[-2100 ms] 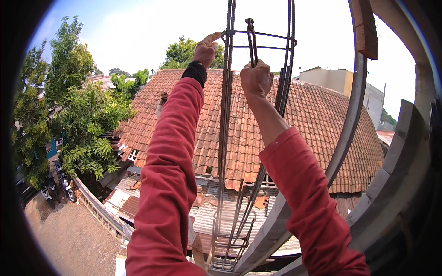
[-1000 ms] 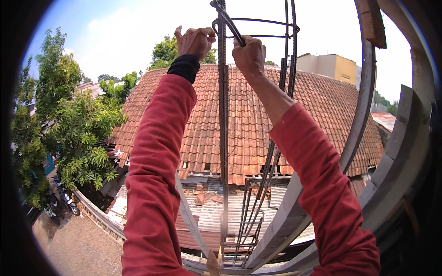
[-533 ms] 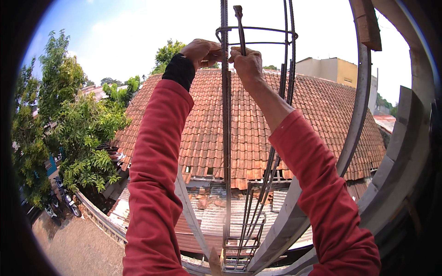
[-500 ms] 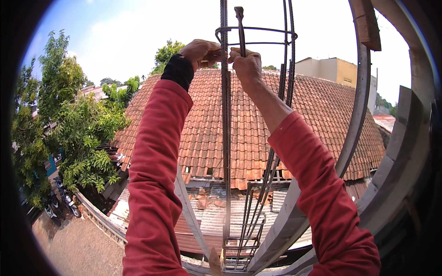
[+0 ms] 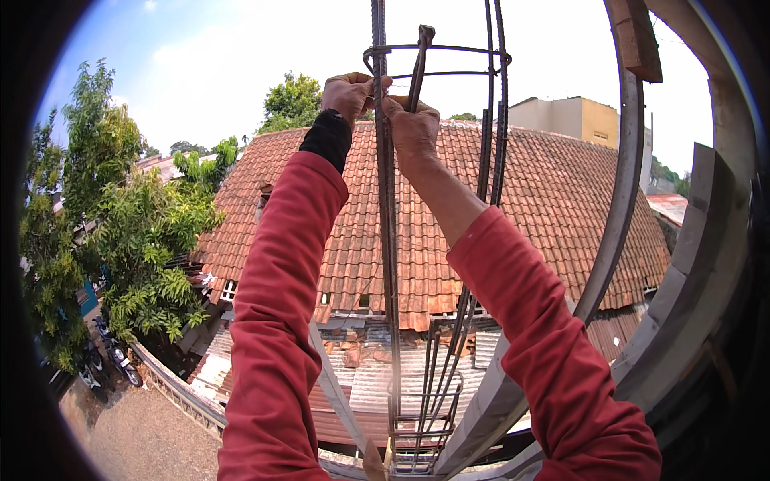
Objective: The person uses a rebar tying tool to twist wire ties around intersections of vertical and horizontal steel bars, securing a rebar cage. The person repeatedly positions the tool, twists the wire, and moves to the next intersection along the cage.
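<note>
The left hand [image 5: 346,97], in the head view, is at the left side of an upright steel bar [image 5: 380,160], its fingers curled and drawn close together, with the fingertips reaching across the bar toward the right. Whether it grips the bar or pinches something small there is too fine to tell. The right hand [image 5: 411,131] is closed around the lower part of a dark metal tool [image 5: 420,68], which stands nearly upright, leaning slightly right, its thick head above the fist. The thumb and forefinger of this hand point left, close to the left fingertips, just to the right of the bar.

Just above both hands, a bent steel ring [image 5: 441,47] runs around the upright bar and the thinner bars [image 5: 491,128] on the right; the tool's head rises past it. Lower down, more rings [image 5: 425,417] sit around the foot of the bars.

A black band [image 5: 326,141] covers the left wrist, and red sleeves [image 5: 277,297] cover both forearms. Beyond the bars spreads a tiled roof [image 5: 345,232], with corrugated sheets [image 5: 377,377] below it. Leafy trees [image 5: 136,216] stand at left, and a pale curved beam [image 5: 613,208] rises at right.
</note>
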